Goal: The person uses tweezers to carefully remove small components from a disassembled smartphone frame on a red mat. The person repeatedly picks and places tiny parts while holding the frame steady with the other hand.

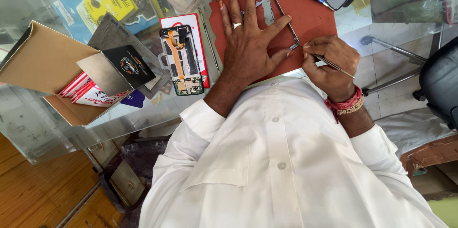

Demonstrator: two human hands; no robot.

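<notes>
The left hand (pixel 248 42), fingers spread apart, is pressing a phone frame (pixel 281 15) onto the red mat (pixel 312 18); the right hand (pixel 329 63), fingers clamped together on thin tweezers (pixel 336 66), is working at the frame's corner.

White button-up shirt (pixel 281 161) with long sleeves folded back at the cuffs, row of small white buttons down the front, silver ring (pixel 237 25) on left hand (pixel 248 42), orange-painted nails, red thread and beaded bracelet (pixel 347 105) around wrist of right hand (pixel 329 63)
</notes>
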